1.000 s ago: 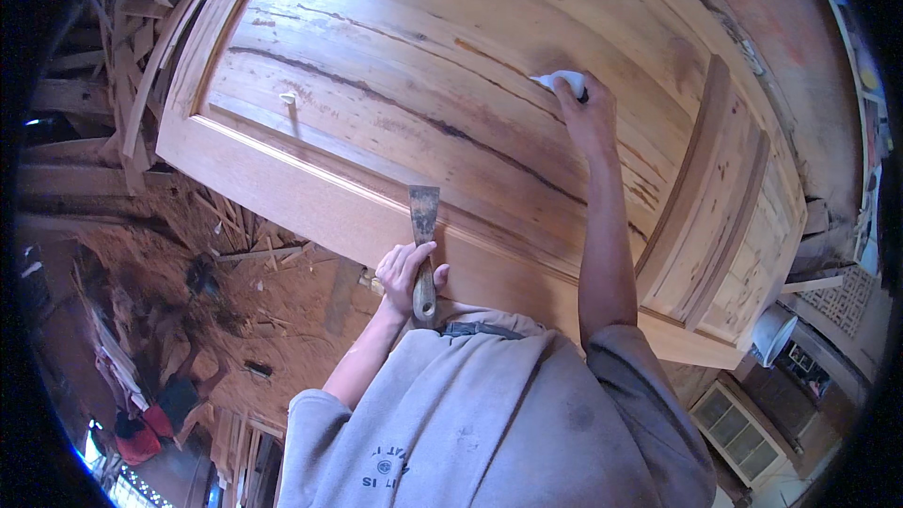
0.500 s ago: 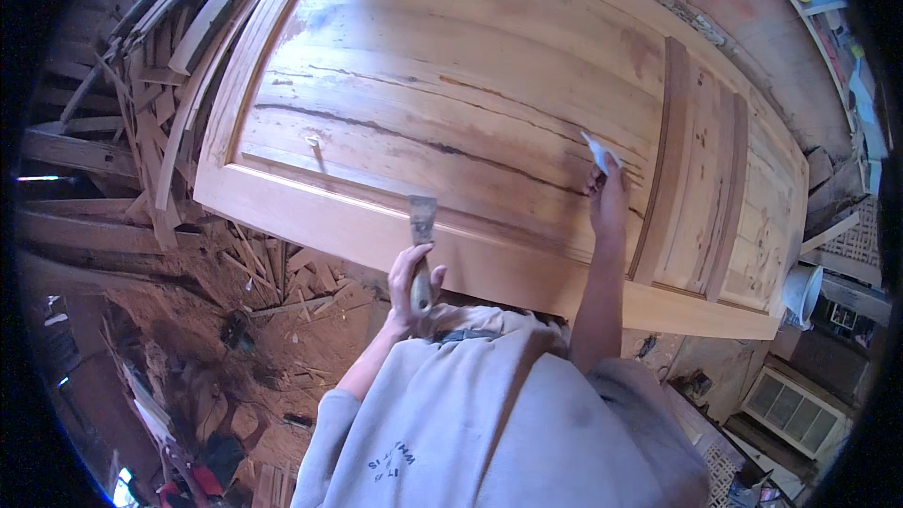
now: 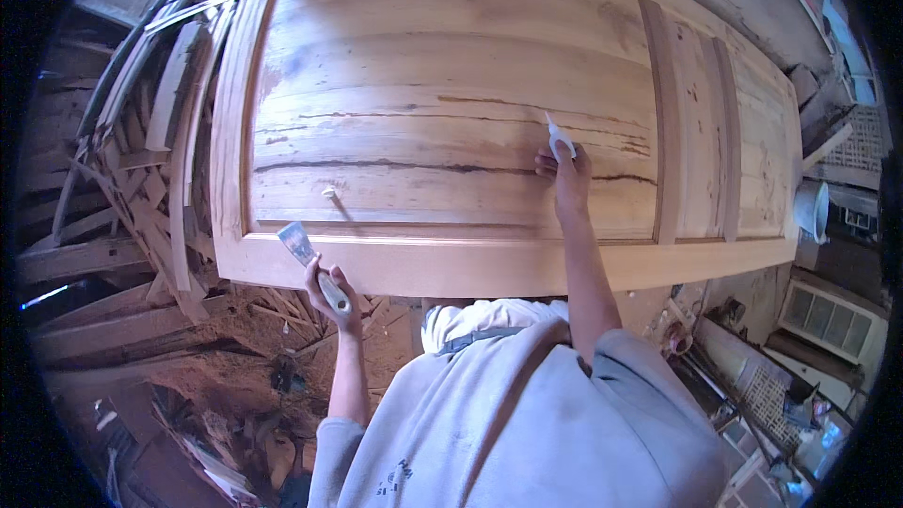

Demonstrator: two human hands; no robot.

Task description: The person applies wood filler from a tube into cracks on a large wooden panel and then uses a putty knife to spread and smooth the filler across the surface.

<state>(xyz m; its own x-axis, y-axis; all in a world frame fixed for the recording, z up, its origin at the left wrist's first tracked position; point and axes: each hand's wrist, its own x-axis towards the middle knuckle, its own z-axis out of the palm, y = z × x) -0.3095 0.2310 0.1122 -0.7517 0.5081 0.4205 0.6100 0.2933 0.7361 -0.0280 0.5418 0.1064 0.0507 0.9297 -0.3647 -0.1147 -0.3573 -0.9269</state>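
Observation:
A large wooden panelled door lies flat before me, with long dark cracks running across its main panel. My left hand grips a putty knife by its handle, the wide blade tilted up and left over the door's near frame rail. Over the panel's right part, my right hand is closed around a small white glue bottle. Its pointed nozzle aims away from me, close to the thin cracks; whether it touches the wood I cannot tell. A small pale cap-like piece stands on the panel's near left.
Scrap wood strips lean in a heap beside the door's left end. Brown sawdust and offcuts cover the floor at the lower left. A white bucket stands by the right end, with a white louvred frame lower right.
My left hand has swung left with the putty knife, which now tilts left. My right hand with the glue bottle sits further left along the panel. The view has turned slightly.

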